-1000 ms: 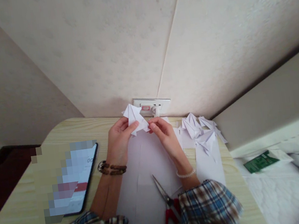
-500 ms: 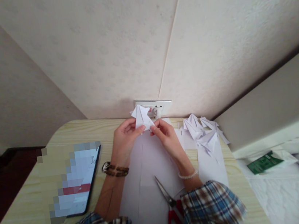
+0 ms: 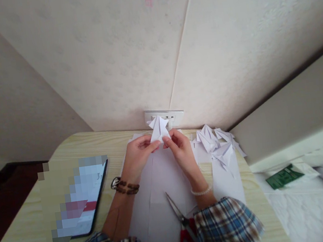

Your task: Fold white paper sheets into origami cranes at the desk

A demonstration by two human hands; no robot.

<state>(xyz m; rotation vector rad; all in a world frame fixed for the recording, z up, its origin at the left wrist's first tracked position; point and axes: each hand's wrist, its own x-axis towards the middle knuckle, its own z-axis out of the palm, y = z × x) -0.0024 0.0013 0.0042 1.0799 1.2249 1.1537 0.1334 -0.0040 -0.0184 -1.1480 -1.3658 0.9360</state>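
Note:
A small folded white paper piece (image 3: 159, 130) is held up between both hands, its pointed corners facing the wall. My left hand (image 3: 138, 152) pinches its lower left edge between thumb and fingers. At its lower right corner, my right hand (image 3: 179, 144) grips it the same way. White paper sheets (image 3: 159, 176) lie on the table under my forearms. Red-handled scissors (image 3: 182, 217) rest on them beside my right forearm, blades pointing away from me. To the right of my right hand sit several folded paper pieces (image 3: 215, 145) in a loose pile.
A tablet (image 3: 91, 197), partly blurred out, lies left on the wooden table (image 3: 64, 149). A wall socket (image 3: 178, 114) with a plug is behind the paper. Beyond the table's right edge, a green packet (image 3: 284, 177) lies on a white quilted surface.
The folded paper has turned more upright and moved slightly right and down, with both hands still on it. My left hand has shifted slightly right. The whole view has tilted a little.

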